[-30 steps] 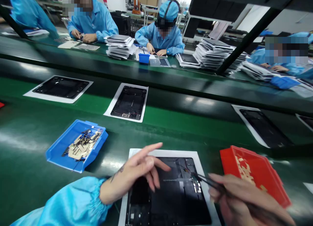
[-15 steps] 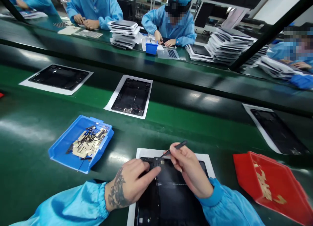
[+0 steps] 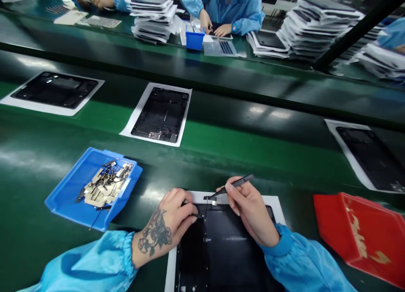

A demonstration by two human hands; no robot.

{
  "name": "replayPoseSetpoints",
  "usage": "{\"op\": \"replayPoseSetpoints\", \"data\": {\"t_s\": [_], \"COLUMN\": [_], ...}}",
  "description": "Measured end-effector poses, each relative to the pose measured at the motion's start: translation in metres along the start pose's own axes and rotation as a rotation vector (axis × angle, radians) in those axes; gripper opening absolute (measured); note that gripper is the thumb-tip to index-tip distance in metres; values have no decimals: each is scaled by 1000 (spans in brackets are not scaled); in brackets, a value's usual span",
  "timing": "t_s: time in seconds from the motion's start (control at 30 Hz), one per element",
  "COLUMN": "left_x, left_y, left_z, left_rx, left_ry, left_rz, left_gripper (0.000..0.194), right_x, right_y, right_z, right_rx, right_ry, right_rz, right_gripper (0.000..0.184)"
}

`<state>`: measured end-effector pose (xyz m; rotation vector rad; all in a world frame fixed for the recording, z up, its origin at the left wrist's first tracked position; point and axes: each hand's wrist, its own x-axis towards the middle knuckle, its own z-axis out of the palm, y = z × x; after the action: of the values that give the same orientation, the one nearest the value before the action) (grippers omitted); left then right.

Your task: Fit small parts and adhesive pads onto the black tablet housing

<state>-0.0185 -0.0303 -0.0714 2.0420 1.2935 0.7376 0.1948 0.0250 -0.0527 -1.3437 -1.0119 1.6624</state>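
While the right hand [image 3: 253, 214] pinches black tweezers [image 3: 236, 184] | left hand [image 3: 172, 214] curls at the top edge, grip unclear | black tablet housing [image 3: 224, 250] lies flat on a white sheet [image 3: 274, 205], on the green surface [image 3: 284, 157] | seems stiff, slick: hold by edges

Under both hands, a matt black tablet housing [image 3: 221, 250] on smooth white paper [image 3: 275, 208]. The slim black tweezers [image 3: 238, 182] in the right hand [image 3: 251, 212] look like matt plastic. Glossy blue plastic tray [image 3: 68, 199] left of the left hand [image 3: 166, 224], glossy red plastic tray [image 3: 335, 229] off to the right.
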Motion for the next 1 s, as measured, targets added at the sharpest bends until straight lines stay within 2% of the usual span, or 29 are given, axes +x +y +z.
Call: {"op": "replayPoseSetpoints", "data": {"t_s": [0.27,0.4,0.53,0.6,0.7,1.0], "left_x": [5,3,-6,-11,-13,-14], "left_y": [9,6,5,6,8,3], "left_z": [-15,-12,-5,-4,-6,-2], "left_rx": [-51,-33,132,218,295,385], "left_ry": [-103,-21,158,167,112,51], "left_rz": [6,73,284,408,501,463], "left_gripper": [7,13,21,25,24,23], "right_x": [0,-5,-13,-16,-18,-18], "right_y": [1,-2,-4,-4,-2,5], "right_z": [1,4,9,11,12,13], "right_rx": [-16,-10,-16,-36,-73,-357], "right_ry": [-13,-10,-39,-66,-88,-48], "right_rz": [5,13,35,61,80,-109], "right_gripper": [30,30,28,27,27,14]}}
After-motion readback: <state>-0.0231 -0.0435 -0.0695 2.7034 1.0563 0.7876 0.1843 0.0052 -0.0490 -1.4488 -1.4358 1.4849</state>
